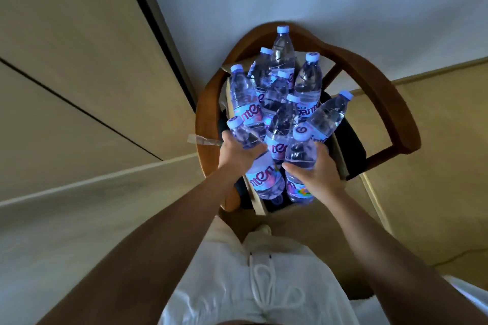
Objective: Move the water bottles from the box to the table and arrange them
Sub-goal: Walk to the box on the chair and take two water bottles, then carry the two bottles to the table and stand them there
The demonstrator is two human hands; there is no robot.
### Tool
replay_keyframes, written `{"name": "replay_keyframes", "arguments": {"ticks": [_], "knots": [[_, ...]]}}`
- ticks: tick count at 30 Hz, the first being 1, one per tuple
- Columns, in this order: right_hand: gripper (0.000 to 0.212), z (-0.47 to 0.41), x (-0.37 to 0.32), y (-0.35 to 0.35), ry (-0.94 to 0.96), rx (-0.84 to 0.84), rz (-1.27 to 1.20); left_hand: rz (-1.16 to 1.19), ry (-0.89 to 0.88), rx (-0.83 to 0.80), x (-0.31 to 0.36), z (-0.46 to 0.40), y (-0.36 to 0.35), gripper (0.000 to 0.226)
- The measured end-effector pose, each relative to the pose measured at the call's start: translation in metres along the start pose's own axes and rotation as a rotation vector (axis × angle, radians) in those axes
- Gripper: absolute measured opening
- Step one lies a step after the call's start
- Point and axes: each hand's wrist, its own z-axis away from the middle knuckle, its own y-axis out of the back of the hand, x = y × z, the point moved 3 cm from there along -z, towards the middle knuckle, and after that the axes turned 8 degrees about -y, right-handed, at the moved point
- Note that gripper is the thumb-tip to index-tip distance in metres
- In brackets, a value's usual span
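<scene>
Already both hands are among the water bottles standing in the box on the chair: left hand grips a left-leaning bottle, right hand grips an upright bottle, its long axis pointing up toward the camera.

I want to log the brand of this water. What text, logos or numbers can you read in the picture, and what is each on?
"ante", pink script cut off at both ends, on the label of the bottle in the left hand.
"ante", also partial, on the label of the left rear bottle.
A swirl like a "G" on the cap of the bottle held by the right hand.
Other labels show only fragments; the fine print is too blurred to read.
</scene>
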Motion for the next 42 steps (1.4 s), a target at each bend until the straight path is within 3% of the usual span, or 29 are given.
{"name": "replay_keyframes", "arguments": {"ticks": [7, 10, 15, 25, 30, 34, 42], "knots": [[0.051, -0.005, -0.054, -0.046, 0.185, -0.151, 0.082, -0.034, -0.143, 0.086, -0.004, 0.031, 0.083, 0.059], [0.053, -0.001, -0.090, -0.082, 0.270, -0.243, 0.138, -0.108, -0.144, 0.214, -0.018, 0.058, 0.138, 0.064], [0.052, 0.026, -0.138, -0.163, 0.327, -0.392, 0.149, -0.015, -0.067, 0.453, -0.064, 0.112, 0.231, 0.058], [0.039, 0.169, -0.241, -0.370, 0.492, -0.698, 0.158, 0.057, 0.013, 0.888, -0.177, 0.235, 0.415, 0.061], [0.055, 0.247, -0.280, -0.454, 0.588, -0.840, 0.123, 0.078, 0.078, 1.089, -0.231, 0.291, 0.484, 0.057], [0.057, 0.293, -0.301, -0.512, 0.656, -0.928, 0.186, 0.098, 0.192, 1.279, -0.275, 0.334, 0.516, 0.067], [0.055, 0.385, -0.339, -0.655, 0.767, -1.140, 0.333, 0.196, 0.310, 1.439, -0.351, 0.383, 0.607, 0.062]]}}
